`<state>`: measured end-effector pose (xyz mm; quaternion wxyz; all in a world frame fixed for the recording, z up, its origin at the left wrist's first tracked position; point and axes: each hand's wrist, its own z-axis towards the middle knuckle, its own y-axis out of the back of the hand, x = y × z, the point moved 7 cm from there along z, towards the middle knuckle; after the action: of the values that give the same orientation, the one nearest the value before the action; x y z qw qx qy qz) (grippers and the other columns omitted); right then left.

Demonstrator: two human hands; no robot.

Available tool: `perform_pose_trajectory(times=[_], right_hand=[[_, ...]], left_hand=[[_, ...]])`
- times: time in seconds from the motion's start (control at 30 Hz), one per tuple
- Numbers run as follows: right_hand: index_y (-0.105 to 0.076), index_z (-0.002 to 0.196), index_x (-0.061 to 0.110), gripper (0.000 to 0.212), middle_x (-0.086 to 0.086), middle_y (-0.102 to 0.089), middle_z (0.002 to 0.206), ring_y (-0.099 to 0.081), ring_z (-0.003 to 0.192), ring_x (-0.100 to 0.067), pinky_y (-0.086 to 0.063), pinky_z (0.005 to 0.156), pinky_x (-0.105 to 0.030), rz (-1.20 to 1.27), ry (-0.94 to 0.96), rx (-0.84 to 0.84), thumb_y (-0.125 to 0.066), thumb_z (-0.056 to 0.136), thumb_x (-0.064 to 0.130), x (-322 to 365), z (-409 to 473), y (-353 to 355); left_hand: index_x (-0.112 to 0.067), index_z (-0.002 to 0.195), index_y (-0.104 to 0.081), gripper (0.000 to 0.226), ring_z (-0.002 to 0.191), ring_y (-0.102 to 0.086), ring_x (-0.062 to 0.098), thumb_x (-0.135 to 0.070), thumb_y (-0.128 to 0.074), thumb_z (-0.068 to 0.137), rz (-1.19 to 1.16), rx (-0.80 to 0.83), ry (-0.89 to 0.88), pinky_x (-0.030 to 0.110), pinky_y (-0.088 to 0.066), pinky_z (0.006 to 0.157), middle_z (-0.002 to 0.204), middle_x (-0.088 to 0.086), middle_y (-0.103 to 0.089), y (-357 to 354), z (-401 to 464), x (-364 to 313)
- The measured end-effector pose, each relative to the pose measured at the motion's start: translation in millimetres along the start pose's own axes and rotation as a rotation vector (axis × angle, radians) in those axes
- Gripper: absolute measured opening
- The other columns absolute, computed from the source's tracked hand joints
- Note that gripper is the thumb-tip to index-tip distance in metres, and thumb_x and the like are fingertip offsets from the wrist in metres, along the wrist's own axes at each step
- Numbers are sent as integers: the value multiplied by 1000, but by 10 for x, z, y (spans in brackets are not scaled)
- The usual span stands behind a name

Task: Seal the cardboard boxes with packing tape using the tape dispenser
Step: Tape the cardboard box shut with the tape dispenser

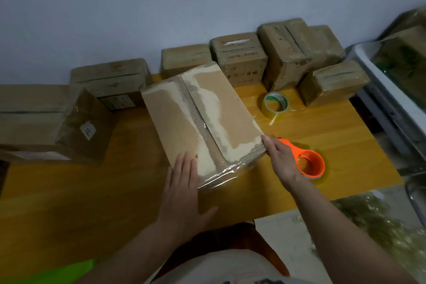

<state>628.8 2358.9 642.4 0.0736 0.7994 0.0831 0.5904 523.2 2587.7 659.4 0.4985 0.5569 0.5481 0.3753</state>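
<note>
1. Bare forearms reach in from the bottom edge toward a cardboard box [202, 120] lying askew on the yellow wooden desk [334, 140].
2. Left hand [184, 193]: its fingers [187, 163] are straight and flat, pressing on the near corner of the box top, thumb spread to the side over the desk; it grips nothing.
3. Right hand [282, 159]: its fingers [268, 143] are loosely extended and touch the box's near right corner; they curl round nothing that I can see.
4. Clear tape shines over the box's near end, and torn pale patches run along its centre seam.
5. An orange tape dispenser [310, 162] with a roll in it lies on the desk just behind the right hand, its handle partly hidden by that hand.
6. A separate roll of clear tape [275, 105] stands on the desk beyond the box's right side.
7. More taped cardboard boxes [239, 57] line the back of the desk against the wall, and a larger one [46, 122] sits at the left.
</note>
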Motion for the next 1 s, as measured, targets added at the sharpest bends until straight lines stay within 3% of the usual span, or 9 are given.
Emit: perform_pose_trajectory(times=[0.13, 0.23, 0.27, 0.33, 0.4, 0.5, 0.6, 0.77, 1.0], right_hand=[[-69, 114, 10, 37, -4, -70, 114, -63, 111, -11, -45, 102, -32, 22, -94, 142, -51, 97, 38, -35, 118, 45], [-69, 115, 11, 39, -3, -68, 117, -60, 114, -17, -43, 103, -36, 23, -118, 165, -46, 100, 39, 91, 218, -73], [-69, 115, 11, 42, -2, -67, 119, -59, 115, -16, -42, 102, -34, -25, -107, 163, -42, 101, 40, 160, 276, -150], [-66, 120, 16, 53, -2, -61, 128, -52, 122, -17, -36, 107, -36, -140, -128, 194, -33, 100, 51, 263, 387, -323], [-55, 135, 24, 63, 0, -49, 143, -39, 135, -19, -24, 116, -42, -139, -177, 237, -23, 96, 63, 262, 487, -439], [-21, 152, 23, 57, 3, -19, 159, -14, 147, -15, -9, 120, -34, -20, -104, 7, -18, 102, 51, 322, 532, -353], [-13, 153, 14, 54, 1, -10, 160, -4, 148, -12, -4, 120, -29, -218, 151, -266, -24, 105, 37, 518, 235, -360], [-4, 152, 8, 61, -5, 3, 161, 6, 148, -15, 2, 120, -26, -443, 227, -140, -30, 104, 33, 478, 273, -846], [-11, 153, 14, 59, -4, -19, 159, -19, 145, -16, -14, 105, -13, -77, 6, -55, -39, 103, 25, 394, 574, -861]], left_hand=[[-11, 139, -47, 108, 121, -51, 31, -68, -77, 52, 130, -22, -284, 54, -42, 100, 140, 13, -50, 55, -214, -121], [-16, 139, -42, 107, 103, -57, 26, -68, -80, 52, 218, -53, -366, 47, -47, 90, 120, 10, -60, 149, -34, -91], [-17, 145, -31, 115, 117, -51, 29, -72, -76, 55, 241, 4, -364, 50, -43, 98, 133, 15, -52, 160, 70, -85], [-17, 151, 13, 123, 147, 4, 34, -79, -57, 70, 324, 83, -445, 57, -4, 117, 160, 19, 9, 66, 226, -73], [-18, 143, 35, 116, 139, 37, 30, -80, -39, 79, 333, 89, -527, 52, 22, 113, 149, 13, 42, 34, 288, -74], [-14, 140, 40, 115, 137, 40, 26, -82, -32, 81, 299, 92, -502, 49, 22, 114, 149, 11, 44, 42, 338, -92], [-11, 142, 35, 119, 138, 39, 26, -79, -40, 81, 226, 98, -407, 49, 16, 117, 150, 11, 41, 54, 397, -238], [-6, 141, 33, 119, 144, 29, 28, -74, -46, 82, 136, 10, -329, 47, 14, 118, 157, 15, 26, 66, 441, -416], [-7, 147, 27, 121, 142, 32, 26, -74, -48, 80, 135, 43, -342, 41, 16, 118, 154, 13, 34, 62, 528, -340]])
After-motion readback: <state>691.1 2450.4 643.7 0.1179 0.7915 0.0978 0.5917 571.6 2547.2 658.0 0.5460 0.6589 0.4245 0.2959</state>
